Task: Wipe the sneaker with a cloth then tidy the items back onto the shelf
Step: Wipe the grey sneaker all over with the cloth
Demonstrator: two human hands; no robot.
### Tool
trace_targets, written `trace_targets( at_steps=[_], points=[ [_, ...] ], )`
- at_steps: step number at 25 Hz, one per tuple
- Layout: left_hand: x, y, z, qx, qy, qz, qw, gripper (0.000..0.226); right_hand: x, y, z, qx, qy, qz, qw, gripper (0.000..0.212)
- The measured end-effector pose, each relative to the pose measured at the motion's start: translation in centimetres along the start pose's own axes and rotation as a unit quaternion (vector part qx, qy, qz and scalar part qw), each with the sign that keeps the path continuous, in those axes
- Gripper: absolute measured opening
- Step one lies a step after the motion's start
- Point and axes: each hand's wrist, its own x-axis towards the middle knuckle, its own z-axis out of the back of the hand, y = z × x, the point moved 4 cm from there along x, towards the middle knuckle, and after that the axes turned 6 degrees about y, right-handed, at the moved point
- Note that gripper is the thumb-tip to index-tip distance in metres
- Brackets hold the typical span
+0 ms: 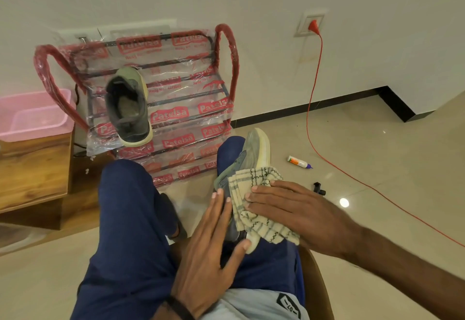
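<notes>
I'm mid-wipe: my right hand [289, 209] presses the cloth [261, 201] flat-fingered on the sneaker [254, 153] lying on my knee before the shelf [176, 88], my left hand [214, 239] steadies it with straight fingers; next, probably more rubbing

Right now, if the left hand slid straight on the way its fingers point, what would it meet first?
Probably the sneaker on the lap: the left hand already touches its side, fingers pointing along it toward the toe.
</notes>
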Motion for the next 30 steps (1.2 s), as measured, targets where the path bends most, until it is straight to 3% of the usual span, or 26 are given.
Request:
trace_targets(
  at_steps=[3,9,15,19,21,24,26,28,30],
  points=[
    [0.3,-0.3,-0.6,0.076,0.018,-0.003,0.997,0.114,0.1,-0.3,0.2,-0.003,-0.003,-0.006,1.0,0.062],
    [1.1,-1.8,-1.3,0.17,0.01,-0.039,0.985,0.099,1.8,-5.7,1.0,0.024,-0.035,-0.139,0.989,0.067],
    [0.5,-1.6,-1.4,0.2,-0.016,-0.085,0.976,0.091,-2.1,-4.1,0.7,0.004,0.006,-0.034,0.999,0.07],
    [1.0,-2.0,-1.7,0.196,-0.012,-0.099,0.976,0.092,-1.3,-7.3,1.3,0.027,-0.053,-0.157,0.986,0.057],
    [0.7,-1.7,-1.7,0.185,-0.02,-0.093,0.978,0.088,-1.3,-4.8,0.5,0.063,-0.035,-0.102,0.992,0.056],
    [0.2,-1.5,-1.7,0.183,-0.03,-0.086,0.979,0.086,-1.3,-3.4,0.5,0.031,0.024,0.0,0.999,0.066],
    [0.7,-2.2,-2.0,0.203,-0.025,-0.109,0.973,0.085,-0.5,-6.8,0.9,0.007,0.009,-0.083,0.996,0.071],
    [1.0,-2.9,-2.3,0.216,-0.017,-0.134,0.967,0.084,-0.1,-10.0,1.2,0.02,0.012,-0.19,0.981,0.063],
    [0.9,-3.0,-2.4,0.207,-0.018,-0.139,0.968,0.083,-0.4,-9.0,0.8,0.054,0.017,-0.181,0.982,0.056]
  ],
)
